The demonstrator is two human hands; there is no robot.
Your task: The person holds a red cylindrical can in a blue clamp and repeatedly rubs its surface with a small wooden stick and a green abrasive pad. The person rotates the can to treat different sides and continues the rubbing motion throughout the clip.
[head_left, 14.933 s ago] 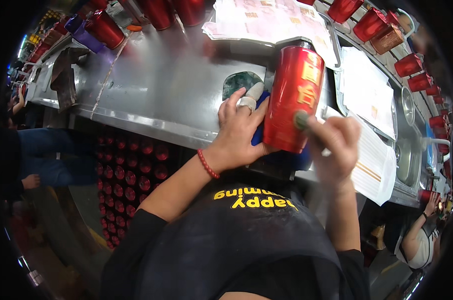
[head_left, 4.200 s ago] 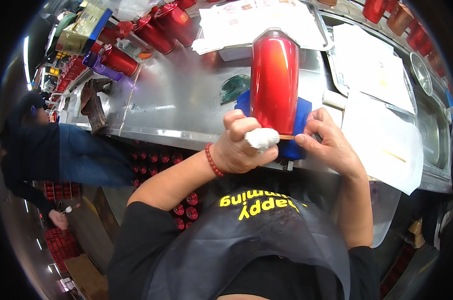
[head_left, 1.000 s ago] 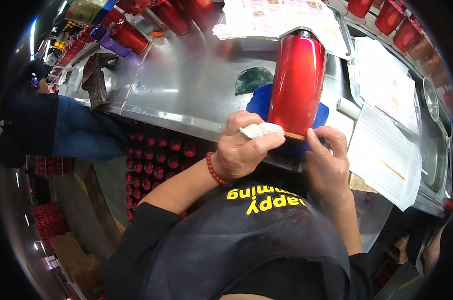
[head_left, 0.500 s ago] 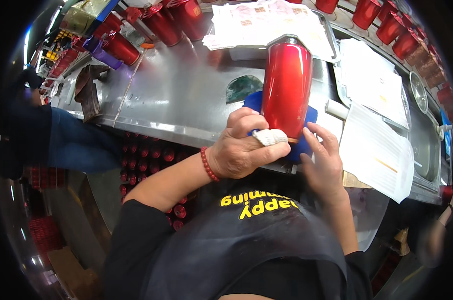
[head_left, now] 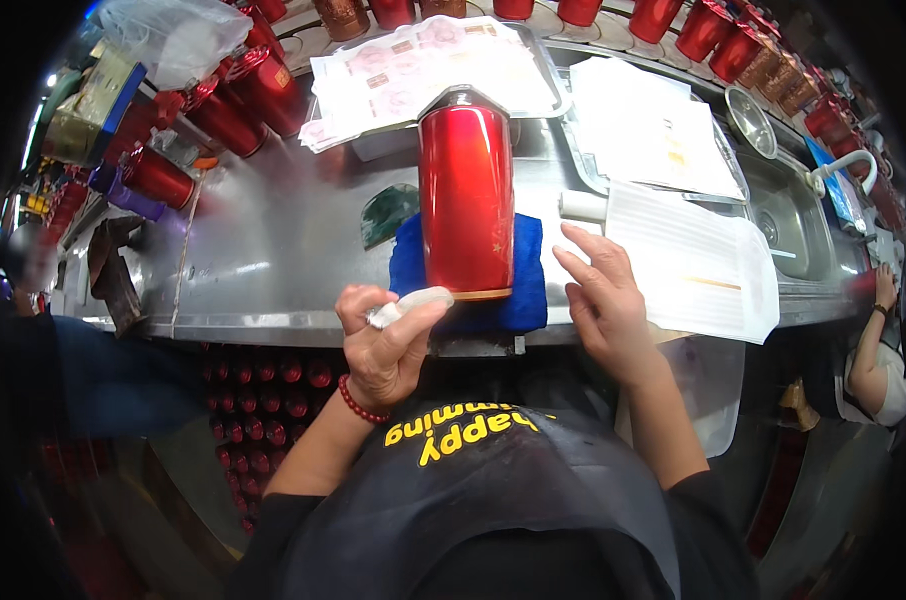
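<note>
A shiny red metal cylinder [head_left: 466, 200], with a gold-coloured rim at its near end, rests on a folded blue cloth [head_left: 529, 270]. My left hand [head_left: 383, 350] is closed on a small white cloth wad [head_left: 411, 306], held beside the near rim of the cylinder. Whether the wad touches the rim I cannot tell. To the right of the cylinder, my right hand [head_left: 608, 305] hovers with its fingers apart and nothing in them. Left of the cylinder lies a dark green glassy piece [head_left: 389, 216].
Sheets with printed pink stickers [head_left: 403, 75] lie on a tray behind the cylinder. White paper stacks [head_left: 643, 120] and a thin white sheet [head_left: 685, 265] cover the right side. Further right is a metal sink [head_left: 788, 235]. Several red cylinders [head_left: 228, 115] stand at the back left.
My left hand has drawn back a little from the cylinder with the wad. My right hand has moved away from the cylinder's near end and opened. The whole view has shifted.
</note>
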